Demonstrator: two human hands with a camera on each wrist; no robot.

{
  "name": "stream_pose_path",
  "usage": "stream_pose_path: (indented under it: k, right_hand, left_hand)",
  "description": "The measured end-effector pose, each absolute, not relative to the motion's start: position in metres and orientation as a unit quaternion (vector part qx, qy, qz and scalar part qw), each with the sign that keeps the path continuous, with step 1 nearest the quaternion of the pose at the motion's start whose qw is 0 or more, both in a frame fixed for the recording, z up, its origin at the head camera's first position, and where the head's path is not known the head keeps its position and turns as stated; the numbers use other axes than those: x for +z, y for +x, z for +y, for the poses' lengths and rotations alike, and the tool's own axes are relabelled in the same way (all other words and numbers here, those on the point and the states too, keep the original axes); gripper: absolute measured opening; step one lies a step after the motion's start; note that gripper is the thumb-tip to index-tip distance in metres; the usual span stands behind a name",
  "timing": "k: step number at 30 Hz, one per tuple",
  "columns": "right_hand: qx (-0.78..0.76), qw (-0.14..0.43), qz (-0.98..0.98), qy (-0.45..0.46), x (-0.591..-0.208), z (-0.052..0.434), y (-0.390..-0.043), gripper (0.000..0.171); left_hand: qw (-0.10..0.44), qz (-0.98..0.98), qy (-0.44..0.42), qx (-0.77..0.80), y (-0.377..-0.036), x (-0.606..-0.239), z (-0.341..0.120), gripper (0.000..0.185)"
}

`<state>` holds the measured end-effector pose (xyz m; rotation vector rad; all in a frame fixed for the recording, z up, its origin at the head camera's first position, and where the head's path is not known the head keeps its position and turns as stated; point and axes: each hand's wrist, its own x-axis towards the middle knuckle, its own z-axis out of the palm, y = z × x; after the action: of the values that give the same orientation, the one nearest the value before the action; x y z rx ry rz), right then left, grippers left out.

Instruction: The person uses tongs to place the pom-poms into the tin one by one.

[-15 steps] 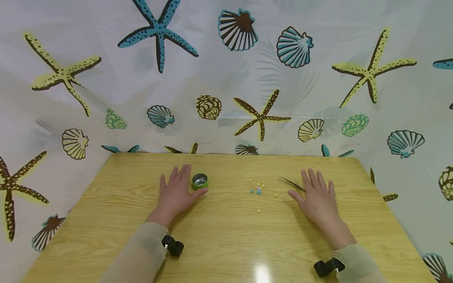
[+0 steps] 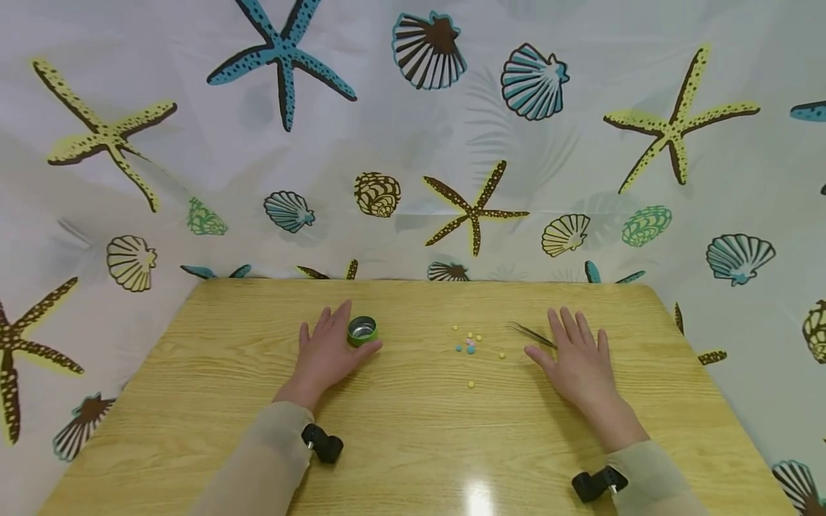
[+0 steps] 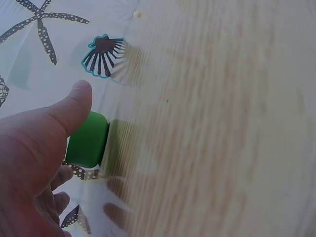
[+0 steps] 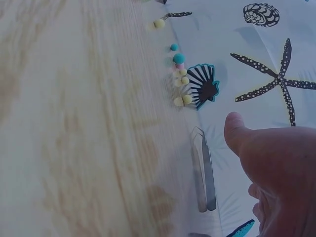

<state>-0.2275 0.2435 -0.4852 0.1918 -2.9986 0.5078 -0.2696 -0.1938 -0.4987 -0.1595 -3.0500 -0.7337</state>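
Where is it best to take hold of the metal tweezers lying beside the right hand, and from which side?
Probably pinch the tweezers across both thin arms near the middle, coming from above: they lie flat on the table, tips toward the beads. The right hand lies flat beside them.

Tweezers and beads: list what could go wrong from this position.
1. The small beads lie loose on the smooth wooden table; a sweep of the right hand toward the tweezers could scatter or roll them.
2. The tweezers lie partly under the right hand's fingers, so their thin tips may be hard to pick up cleanly.
3. The left hand rests against the open green cup; a nudge might tip or slide it.
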Motion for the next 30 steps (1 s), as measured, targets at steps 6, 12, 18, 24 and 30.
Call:
stream_pose_path:
  k: [6,12,18,24,30]
  right_hand:
    - [0.17,0.041,-0.983,0.06,-0.485,0.243,-0.228,0.091]
    - [0.171,0.035,-0.983,0.059,-0.489,0.246,-0.23,0.089]
    - [0.172,0.029,-0.983,0.061,-0.495,0.249,-0.233,0.089]
    - [0.186,0.021,-0.98,0.061,-0.502,0.255,-0.236,0.09]
    - [0.194,0.021,-0.979,0.066,-0.52,0.264,-0.245,0.098]
  left_hand:
    - [-0.007,-0.968,-0.053,-0.243,-0.273,-0.501,-0.193,0.106]
    - [-0.01,-0.965,-0.057,-0.257,-0.275,-0.505,-0.193,0.099]
    - [-0.007,-0.962,-0.067,-0.263,-0.275,-0.508,-0.193,0.096]
    - [-0.007,-0.959,-0.066,-0.274,-0.275,-0.508,-0.192,0.092]
    - [-0.005,-0.959,-0.062,-0.276,-0.275,-0.508,-0.191,0.09]
